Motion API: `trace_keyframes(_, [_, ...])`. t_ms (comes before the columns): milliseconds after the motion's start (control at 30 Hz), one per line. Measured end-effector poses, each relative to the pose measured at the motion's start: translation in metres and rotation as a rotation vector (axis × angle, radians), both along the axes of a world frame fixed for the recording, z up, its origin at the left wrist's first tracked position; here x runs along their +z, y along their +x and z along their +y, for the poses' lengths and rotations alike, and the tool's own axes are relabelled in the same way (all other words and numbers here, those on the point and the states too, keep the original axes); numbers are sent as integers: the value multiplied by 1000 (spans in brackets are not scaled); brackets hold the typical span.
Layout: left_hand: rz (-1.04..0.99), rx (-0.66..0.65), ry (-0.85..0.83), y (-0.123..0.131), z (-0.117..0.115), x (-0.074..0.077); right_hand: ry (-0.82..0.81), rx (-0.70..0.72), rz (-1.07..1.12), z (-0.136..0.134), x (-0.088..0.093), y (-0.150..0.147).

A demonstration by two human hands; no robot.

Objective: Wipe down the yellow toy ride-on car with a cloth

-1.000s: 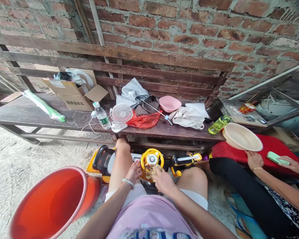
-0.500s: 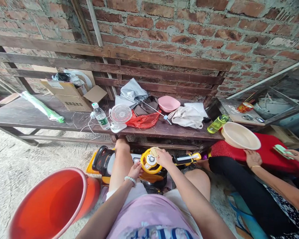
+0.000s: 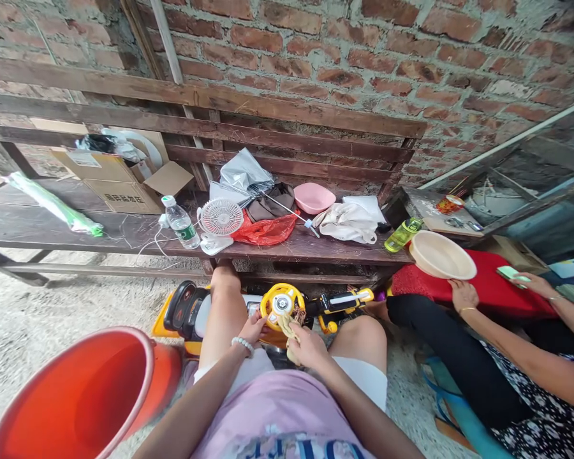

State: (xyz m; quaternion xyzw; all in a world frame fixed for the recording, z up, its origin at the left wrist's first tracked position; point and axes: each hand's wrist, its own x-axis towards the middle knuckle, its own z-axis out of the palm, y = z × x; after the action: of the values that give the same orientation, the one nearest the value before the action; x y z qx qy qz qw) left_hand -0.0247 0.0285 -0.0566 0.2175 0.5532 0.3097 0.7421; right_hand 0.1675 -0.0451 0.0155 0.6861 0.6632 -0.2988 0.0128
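Cloth (image 3: pixel 289 328), pale yellow and bunched, is held at the near right edge of the yellow steering wheel (image 3: pixel 282 305), with its upper end laid against the rim. It is clutched in the closed grip of the right hand (image 3: pixel 309 349), just to the near right of the wheel. The wheel's near left rim is clasped by the left hand (image 3: pixel 253 330), whose grip is closed on it; a beaded bracelet (image 3: pixel 242 345) is worn at that wrist. Left of the wheel, the black and yellow body of a ride-on toy (image 3: pixel 186 306) is partly hidden by a leg. Farther left and nearer than the wheel, a large red bucket (image 3: pixel 166 376) is set on the floor (image 3: pixel 115 299). Beyond the wheel, a wooden counter (image 3: pixel 344 253) is laden with a white fan (image 3: pixel 222 217), a water bottle (image 3: pixel 183 226), a red plastic bag (image 3: pixel 268 231) and a pink basin (image 3: pixel 314 199); a cardboard box (image 3: pixel 124 196) is placed farther to the wheel's left. Well to the right of the wheel, a beige basin (image 3: pixel 442 255) on a red cover (image 3: pixel 495 271) is touched by a co-worker's hand (image 3: pixel 463 296), and a pale green object (image 3: pixel 507 272) is held in that person's other hand (image 3: pixel 536 285).
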Motion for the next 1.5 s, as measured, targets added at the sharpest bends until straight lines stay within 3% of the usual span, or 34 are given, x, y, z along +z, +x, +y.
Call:
trace_keyframes(167, [77, -31, 4, 2, -4, 8, 264, -112, 162, -2, 22, 36])
trace_keyframes(267, [127, -22, 7, 3, -4, 8, 465, -251, 166, 16, 38, 81])
trace_keyframes(333, [157, -22, -1, 5, -4, 7, 515, -313, 136, 32, 41, 107])
trace_keyframes(467, [216, -11, 2, 6, -4, 3, 366, -379, -43, 59, 18, 128])
trace_keyframes(633, [254, -81, 5, 3, -5, 4, 319, -268, -183, 64, -21, 120])
trace_keyframes(733, [281, -137, 18, 2, -4, 3, 283, -279, -274, 67, -24, 138])
trace_keyframes(967, [311, -163, 26, 1, -3, -4, 109, -445, -379, 82, -19, 214])
trace_keyframes(1067, [301, -144, 18, 1, -3, -3, 153, -418, -397, 83, -21, 211])
trace_keyframes(1167, [294, -115, -4, 2, -2, -1, 201, -310, -384, 79, -19, 190])
trace_keyframes(1333, [314, -100, -17, 5, -1, 4, 126, -87, -262, 78, -3, 150])
trace_keyframes(1500, [320, -103, 30, 6, -3, 11, 72, -45, -254, 88, 6, 145])
